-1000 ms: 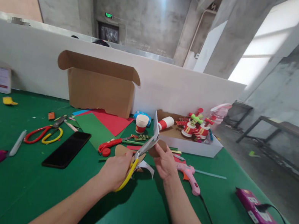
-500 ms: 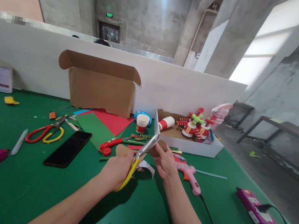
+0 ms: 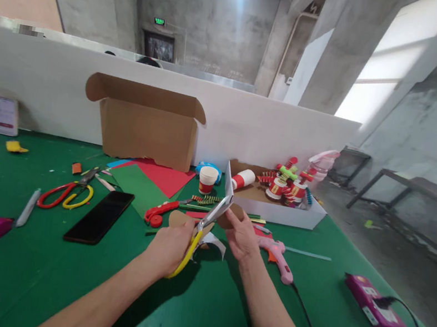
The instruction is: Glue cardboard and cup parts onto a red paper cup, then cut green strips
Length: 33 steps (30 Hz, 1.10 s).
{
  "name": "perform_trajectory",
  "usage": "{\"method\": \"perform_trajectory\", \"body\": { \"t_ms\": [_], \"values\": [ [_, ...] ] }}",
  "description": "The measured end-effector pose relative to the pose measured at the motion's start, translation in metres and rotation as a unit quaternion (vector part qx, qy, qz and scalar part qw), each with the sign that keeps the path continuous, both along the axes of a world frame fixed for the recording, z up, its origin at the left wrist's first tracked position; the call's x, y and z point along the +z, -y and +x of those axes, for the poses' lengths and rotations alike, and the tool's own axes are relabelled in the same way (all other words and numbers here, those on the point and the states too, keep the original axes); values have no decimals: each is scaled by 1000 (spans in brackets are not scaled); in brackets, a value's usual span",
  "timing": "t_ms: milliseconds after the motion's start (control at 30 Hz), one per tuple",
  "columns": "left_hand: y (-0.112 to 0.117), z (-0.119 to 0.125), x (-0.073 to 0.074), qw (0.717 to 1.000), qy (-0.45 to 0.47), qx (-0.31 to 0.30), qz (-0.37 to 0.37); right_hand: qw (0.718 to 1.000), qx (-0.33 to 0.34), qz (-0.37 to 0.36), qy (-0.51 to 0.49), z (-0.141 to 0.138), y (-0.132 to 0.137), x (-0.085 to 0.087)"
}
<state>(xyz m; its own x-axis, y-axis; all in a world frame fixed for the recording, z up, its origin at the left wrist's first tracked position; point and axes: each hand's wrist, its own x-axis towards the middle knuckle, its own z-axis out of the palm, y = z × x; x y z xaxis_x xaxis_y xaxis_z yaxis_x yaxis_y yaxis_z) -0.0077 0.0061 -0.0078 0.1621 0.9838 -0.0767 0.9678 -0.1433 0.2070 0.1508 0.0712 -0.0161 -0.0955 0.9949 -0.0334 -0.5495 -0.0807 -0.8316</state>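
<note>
brown disc (image 3: 224,220) in right grip (image 3: 242,238), scissors (image 3: 209,218) in left grip (image 3: 170,246)

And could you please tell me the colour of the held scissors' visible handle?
The visible handle is yellow, best seen in the head view.
</note>
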Motion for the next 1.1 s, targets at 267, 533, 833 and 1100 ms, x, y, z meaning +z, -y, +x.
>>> {"method": "perform_trajectory", "body": {
  "t_ms": [267, 533, 833, 1100],
  "values": [
    [-1, 3, -1, 1000, -13, 3, -10, 1000, 11, -7, -15, 0, -4, -7],
    [-3, 1, -7, 1000, -8, -4, -4, 1000, 18, 5, -11, 1, -5, -9],
    [-3, 1, -7, 1000, -23, -1, -1, 1000, 22, 6, -11, 3, -4, -5],
    [0, 2, -3, 1000, -17, 2, 2, 1000, 25, -1, 13, 7, -3, 0]
  ]
}}
